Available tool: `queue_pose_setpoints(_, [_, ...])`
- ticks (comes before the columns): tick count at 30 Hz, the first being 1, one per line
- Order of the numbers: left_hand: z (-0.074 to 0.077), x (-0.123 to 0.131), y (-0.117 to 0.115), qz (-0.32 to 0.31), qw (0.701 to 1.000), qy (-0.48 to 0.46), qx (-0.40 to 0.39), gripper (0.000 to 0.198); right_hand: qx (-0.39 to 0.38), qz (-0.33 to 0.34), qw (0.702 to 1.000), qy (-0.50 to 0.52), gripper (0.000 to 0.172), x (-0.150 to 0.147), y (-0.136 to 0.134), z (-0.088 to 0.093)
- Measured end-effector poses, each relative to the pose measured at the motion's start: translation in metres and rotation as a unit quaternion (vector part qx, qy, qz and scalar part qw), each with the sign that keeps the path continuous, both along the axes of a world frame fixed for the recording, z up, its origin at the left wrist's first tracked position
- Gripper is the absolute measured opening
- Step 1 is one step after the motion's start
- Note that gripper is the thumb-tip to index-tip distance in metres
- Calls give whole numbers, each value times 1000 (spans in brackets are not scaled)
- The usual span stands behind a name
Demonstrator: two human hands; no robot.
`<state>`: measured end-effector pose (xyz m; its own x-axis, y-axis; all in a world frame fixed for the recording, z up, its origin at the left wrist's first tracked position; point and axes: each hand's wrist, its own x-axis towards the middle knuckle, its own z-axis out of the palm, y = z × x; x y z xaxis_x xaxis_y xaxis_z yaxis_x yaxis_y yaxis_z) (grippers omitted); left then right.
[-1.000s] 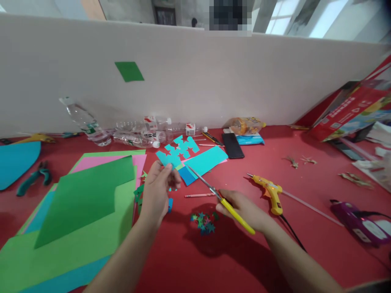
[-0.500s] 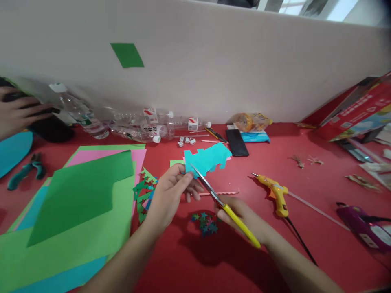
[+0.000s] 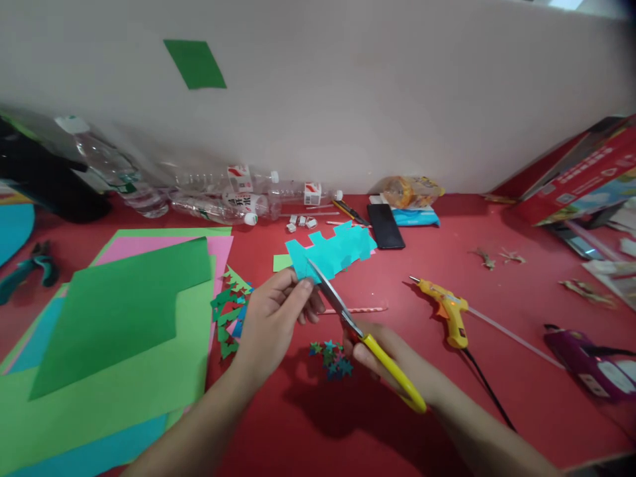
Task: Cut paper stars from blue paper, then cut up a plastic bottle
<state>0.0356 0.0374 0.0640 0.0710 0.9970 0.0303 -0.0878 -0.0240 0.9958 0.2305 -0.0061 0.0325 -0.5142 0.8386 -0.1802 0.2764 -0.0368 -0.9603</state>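
My left hand (image 3: 278, 311) pinches the near left corner of a turquoise paper piece (image 3: 342, 250) with notched edges. In my right hand (image 3: 380, 351) is a pair of yellow-handled scissors (image 3: 348, 318), its blade tips lying at the paper close to my left fingertips. Below my hands, a small heap of star cutouts (image 3: 334, 361) in green, blue and pink rests on the red table (image 3: 387, 444). Star-notched paper scraps (image 3: 231, 311) lie left of my left hand. Behind my hands is a pink striped stick (image 3: 360, 310).
Coloured paper sheets (image 3: 124, 311) cover the left side, with teal pliers (image 3: 30, 271) beyond. Plastic bottles (image 3: 213, 205) line the white wall. A black phone (image 3: 386, 226) lies at the back. On the right are a yellow glue gun (image 3: 447, 308) and a purple device (image 3: 586, 364).
The turquoise paper has turned, its left end shifting left and upward. The view has tilted down slightly, and another person's hand at the far left is out of sight.
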Motion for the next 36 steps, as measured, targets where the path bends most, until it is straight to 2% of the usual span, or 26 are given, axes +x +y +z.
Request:
queue_pose_setpoints(11, [-4, 8, -4, 22, 1000, -4, -4, 24, -6, -1, 1000, 0, 54, 2, 0, 0])
queue_pose_setpoints(23, [-4, 8, -4, 15, 999, 41, 7, 24, -3, -8, 1000, 13, 54, -1, 1, -2])
queue_pose_setpoints(30, [-3, 6, -4, 2, 1000, 26, 6, 21, -4, 16, 1000, -8, 57, 2, 1, -1])
queue_pose_setpoints(36, [-4, 6, -5, 8, 1000, 24, 6, 24, -11, -5, 1000, -3, 57, -1, -2, -2])
